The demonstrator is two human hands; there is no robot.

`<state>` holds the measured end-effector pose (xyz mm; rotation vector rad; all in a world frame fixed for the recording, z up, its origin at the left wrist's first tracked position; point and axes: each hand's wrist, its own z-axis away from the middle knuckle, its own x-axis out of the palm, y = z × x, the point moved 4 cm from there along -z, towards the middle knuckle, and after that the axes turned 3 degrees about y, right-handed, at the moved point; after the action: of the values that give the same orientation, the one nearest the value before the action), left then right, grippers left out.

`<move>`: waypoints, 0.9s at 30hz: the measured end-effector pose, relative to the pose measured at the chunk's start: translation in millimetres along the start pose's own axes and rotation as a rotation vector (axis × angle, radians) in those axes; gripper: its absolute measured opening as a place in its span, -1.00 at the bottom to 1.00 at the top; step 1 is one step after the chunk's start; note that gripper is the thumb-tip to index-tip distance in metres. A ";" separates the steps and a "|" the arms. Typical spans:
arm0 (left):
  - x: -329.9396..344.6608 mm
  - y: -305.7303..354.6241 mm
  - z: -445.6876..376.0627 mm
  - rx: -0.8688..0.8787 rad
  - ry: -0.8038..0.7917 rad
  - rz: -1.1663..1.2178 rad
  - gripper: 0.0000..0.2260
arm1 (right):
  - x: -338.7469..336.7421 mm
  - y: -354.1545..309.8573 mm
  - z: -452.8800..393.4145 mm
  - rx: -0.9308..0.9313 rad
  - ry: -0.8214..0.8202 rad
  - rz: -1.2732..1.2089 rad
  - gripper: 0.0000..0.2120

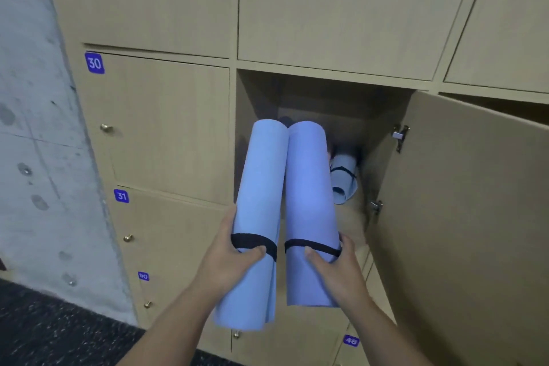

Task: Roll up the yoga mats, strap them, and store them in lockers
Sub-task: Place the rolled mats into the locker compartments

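The open locker already holds one strapped blue mat, lying at its right side, with the door swung out to the right. Two more rolled mats stand side by side at the opening: the left hand has its grip curled round the left mat at its black strap, and the right hand likewise clasps the right mat. Closed numbered lockers surround it, with a concrete wall to the left and dark speckled floor below.

Two bare forearms enter from the lower edge, each ending in a bare hand. The left hand and the right hand wear no gloves, rings, watch or bands. No sleeve shows behind either wrist; the arms are uncovered as far back as the frame reaches.
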<state>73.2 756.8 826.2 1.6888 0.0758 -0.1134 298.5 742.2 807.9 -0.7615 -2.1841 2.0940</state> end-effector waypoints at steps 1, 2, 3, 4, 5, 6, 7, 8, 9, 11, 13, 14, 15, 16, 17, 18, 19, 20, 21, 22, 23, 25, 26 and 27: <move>6.8 -0.9 -18.0 0.010 -0.024 -0.001 -0.20 | -1.5 2.4 -12.8 0.005 0.025 0.010 -0.39; 15.9 -1.0 -34.5 0.019 -0.050 0.005 -0.20 | -4.2 4.3 -24.8 0.001 0.059 0.015 -0.43; 25.9 -1.3 -50.1 0.024 -0.076 0.018 -0.20 | -7.4 5.0 -35.9 -0.006 0.097 0.013 -0.51; 37.3 -1.8 -66.0 0.033 -0.109 0.039 -0.20 | -10.8 4.7 -47.2 -0.007 0.142 0.004 -0.56; 48.8 -3.3 -82.3 0.040 -0.142 0.061 -0.20 | -14.2 5.2 -59.1 -0.002 0.186 0.000 -0.56; 60.2 -3.7 -99.6 0.049 -0.178 0.084 -0.21 | -17.3 4.0 -70.5 0.001 0.226 0.000 -0.52; 70.7 -3.8 -117.1 0.058 -0.213 0.099 -0.22 | -20.0 4.1 -81.9 0.015 0.260 0.008 -0.46; 79.9 -2.0 -134.5 0.075 -0.245 0.112 -0.24 | -22.5 1.8 -92.8 0.022 0.294 0.019 -0.40; 88.3 0.4 -152.4 0.098 -0.280 0.124 -0.26 | -24.7 1.1 -105.0 0.031 0.328 0.041 -0.34; 102.3 3.2 -184.3 0.109 -0.348 0.133 -0.29 | -28.1 0.3 -126.4 0.049 0.387 0.073 -0.25; 112.8 0.9 -209.4 0.082 -0.406 0.113 -0.26 | -28.1 0.4 -145.0 0.071 0.440 0.108 -0.22; 116.4 -2.1 -221.2 0.073 -0.423 0.092 -0.21 | -26.6 -0.1 -152.6 0.079 0.466 0.127 -0.20; 119.0 -6.6 -232.2 0.058 -0.432 0.068 -0.18 | -24.4 1.2 -159.5 0.093 0.489 0.147 -0.19; 121.4 -11.4 -241.9 0.046 -0.440 0.049 -0.16 | -21.4 1.8 -164.7 0.102 0.508 0.170 -0.17; 124.6 -17.3 -251.2 0.036 -0.449 0.037 -0.15 | -18.2 1.5 -168.8 0.115 0.523 0.198 -0.18; 128.1 -21.0 -258.3 0.033 -0.458 0.030 -0.14 | -15.8 1.5 -172.7 0.120 0.538 0.226 -0.19; 131.6 -23.9 -264.0 0.030 -0.458 0.023 -0.14 | -14.2 1.3 -176.4 0.124 0.551 0.256 -0.20; 134.7 -26.3 -269.6 0.031 -0.447 0.011 -0.14 | -12.8 -0.2 -180.6 0.121 0.561 0.288 -0.21; 137.6 -28.6 -275.4 0.034 -0.422 -0.007 -0.15 | -11.6 -2.8 -185.2 0.121 0.565 0.318 -0.21; 139.8 -28.9 -280.9 0.035 -0.396 -0.022 -0.15 | -11.3 -4.9 -191.1 0.117 0.572 0.347 -0.21; 142.5 -27.5 -286.6 0.034 -0.378 -0.031 -0.13 | -11.1 -7.5 -198.0 0.118 0.575 0.371 -0.21; 147.6 -23.3 -299.4 0.028 -0.343 -0.058 -0.10 | -10.6 -13.2 -212.7 0.117 0.569 0.418 -0.22; 149.3 -18.4 -305.5 0.037 -0.313 -0.083 -0.10 | -10.1 -16.5 -220.7 0.106 0.557 0.436 -0.23; 150.5 -13.9 -312.4 0.061 -0.274 -0.109 -0.13 | -8.5 -19.7 -229.3 0.087 0.529 0.447 -0.24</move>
<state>230.6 1066.1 831.5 1.7145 -0.0417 -0.4311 378.1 953.8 851.9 -1.6883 -1.7398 1.8207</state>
